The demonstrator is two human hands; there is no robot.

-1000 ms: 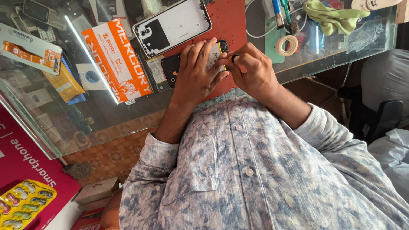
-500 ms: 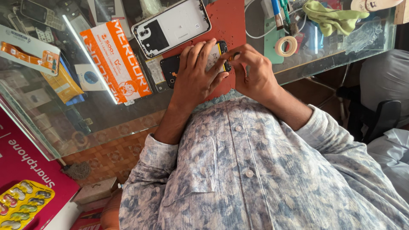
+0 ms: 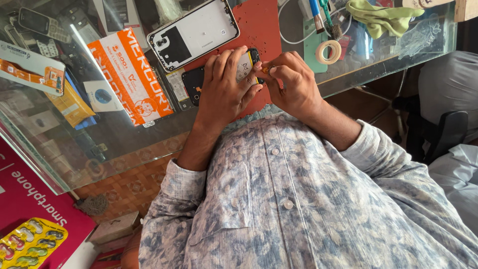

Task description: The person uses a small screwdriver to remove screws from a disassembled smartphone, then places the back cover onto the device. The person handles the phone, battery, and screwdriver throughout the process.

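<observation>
A black opened phone with its silver battery showing lies on a red work mat on the glass counter. My left hand lies over the phone and grips it, fingers spread across the battery. My right hand is at the phone's right edge, with thumb and fingers pinched on a small orange-tipped tool that touches the phone's yellow-edged corner. The phone's white back cover lies just beyond, inner side up.
An orange and white box lies left of the mat. A roll of tape, a brush, a white cable and a green cloth sit at the far right. Old phones and packets show under the glass. A dark chair stands at the right.
Both hands stay on the phone. My right hand's fingers have shifted slightly along the phone's right edge, and my left fingers have spread further over the battery.
</observation>
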